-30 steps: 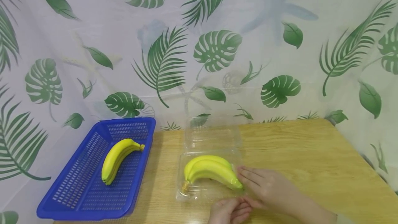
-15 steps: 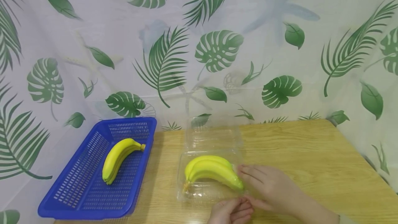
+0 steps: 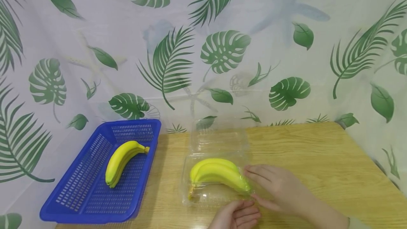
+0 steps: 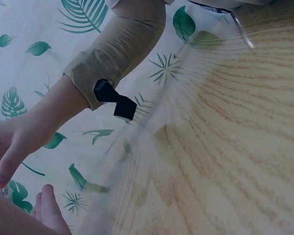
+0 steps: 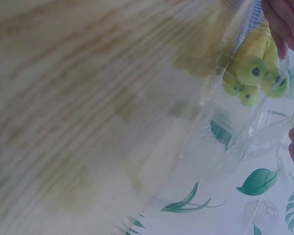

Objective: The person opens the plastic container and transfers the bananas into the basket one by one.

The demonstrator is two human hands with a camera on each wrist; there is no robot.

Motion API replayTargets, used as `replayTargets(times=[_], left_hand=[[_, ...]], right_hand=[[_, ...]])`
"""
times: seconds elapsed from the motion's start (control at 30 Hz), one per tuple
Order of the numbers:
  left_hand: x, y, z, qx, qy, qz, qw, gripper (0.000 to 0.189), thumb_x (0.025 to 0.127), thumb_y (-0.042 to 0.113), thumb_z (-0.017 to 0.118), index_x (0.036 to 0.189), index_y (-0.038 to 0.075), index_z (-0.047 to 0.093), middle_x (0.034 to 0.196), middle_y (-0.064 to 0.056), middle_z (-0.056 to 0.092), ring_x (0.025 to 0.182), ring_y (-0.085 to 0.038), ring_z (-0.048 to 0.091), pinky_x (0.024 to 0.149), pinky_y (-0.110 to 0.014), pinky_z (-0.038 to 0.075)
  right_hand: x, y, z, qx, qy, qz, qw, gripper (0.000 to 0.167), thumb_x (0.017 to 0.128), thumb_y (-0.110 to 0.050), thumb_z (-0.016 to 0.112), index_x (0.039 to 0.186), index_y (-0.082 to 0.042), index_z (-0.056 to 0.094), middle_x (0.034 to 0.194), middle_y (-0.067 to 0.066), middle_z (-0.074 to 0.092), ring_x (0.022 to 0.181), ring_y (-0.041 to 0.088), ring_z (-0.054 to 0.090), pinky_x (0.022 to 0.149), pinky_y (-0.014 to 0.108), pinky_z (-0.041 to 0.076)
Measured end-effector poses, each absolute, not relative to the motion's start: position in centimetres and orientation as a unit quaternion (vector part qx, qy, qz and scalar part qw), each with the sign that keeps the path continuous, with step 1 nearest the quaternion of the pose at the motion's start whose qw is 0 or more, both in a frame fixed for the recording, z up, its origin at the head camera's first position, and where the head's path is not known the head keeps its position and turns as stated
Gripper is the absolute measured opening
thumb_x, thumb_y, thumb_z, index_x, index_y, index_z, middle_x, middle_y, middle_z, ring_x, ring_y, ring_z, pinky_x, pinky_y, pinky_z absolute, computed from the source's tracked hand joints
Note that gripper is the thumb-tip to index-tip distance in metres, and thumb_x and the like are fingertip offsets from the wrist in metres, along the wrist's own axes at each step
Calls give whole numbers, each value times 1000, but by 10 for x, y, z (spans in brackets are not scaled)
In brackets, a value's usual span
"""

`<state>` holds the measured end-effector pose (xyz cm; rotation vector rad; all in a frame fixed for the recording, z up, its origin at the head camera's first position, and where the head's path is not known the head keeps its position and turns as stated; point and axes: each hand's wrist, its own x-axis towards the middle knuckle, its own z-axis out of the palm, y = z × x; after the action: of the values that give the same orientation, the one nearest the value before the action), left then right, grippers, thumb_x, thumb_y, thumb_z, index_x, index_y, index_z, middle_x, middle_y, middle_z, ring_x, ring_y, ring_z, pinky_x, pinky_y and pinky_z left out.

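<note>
A bunch of yellow bananas with greenish tips lies in the base of a clear plastic clamshell box. The box's lid is raised at the back, toward the wall. My right hand has its fingers extended at the right side of the box, by the banana tips. In front of the box's near right corner is my left hand, palm turned up and fingers loosely bent, with nothing in it. The right wrist view shows the banana tips through the plastic.
On the left stands a blue plastic basket holding another bunch of bananas. The wooden table extends to the right of the box. Behind it hangs a white sheet printed with green leaves.
My left hand has drawn slightly away from my right thumb and the box corner, its fingers loosening. The right hand stays by the box's side. The bananas have hardly moved.
</note>
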<state>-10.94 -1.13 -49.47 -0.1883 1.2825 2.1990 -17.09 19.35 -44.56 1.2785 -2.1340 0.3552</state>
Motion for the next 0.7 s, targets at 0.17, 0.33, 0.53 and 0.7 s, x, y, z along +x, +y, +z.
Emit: replayTargets(times=[0.17,0.33,0.53,0.7], left_hand=[[-109,-12,-493,-75,470,829,294,51,111,23,43,139,-19,54,133,-32,68,129,-42,67,113,-45,56],[-109,-12,-492,-83,469,830,290,49,110,22,45,137,-17,56,131,-32,69,128,-42,68,112,-46,57],[-109,-13,-492,-76,466,831,295,51,110,22,43,140,-18,54,135,-34,66,130,-43,66,114,-46,56],[-109,-13,-493,-71,465,831,297,52,110,22,42,141,-18,52,136,-34,66,131,-43,66,114,-45,56]], right_hand=[[-172,194,-441,477,-813,131,307,62,112,-51,36,126,-4,74,126,6,77,111,20,74,92,36,63],[-173,194,-439,475,-812,143,307,60,112,-50,38,127,-5,74,127,5,77,111,19,74,92,36,63],[-178,193,-436,482,-796,162,328,53,111,-46,44,129,-6,73,126,5,77,108,20,75,90,36,63],[-178,191,-433,469,-802,162,331,57,111,-49,39,125,-6,74,125,4,77,108,19,75,89,35,63]])
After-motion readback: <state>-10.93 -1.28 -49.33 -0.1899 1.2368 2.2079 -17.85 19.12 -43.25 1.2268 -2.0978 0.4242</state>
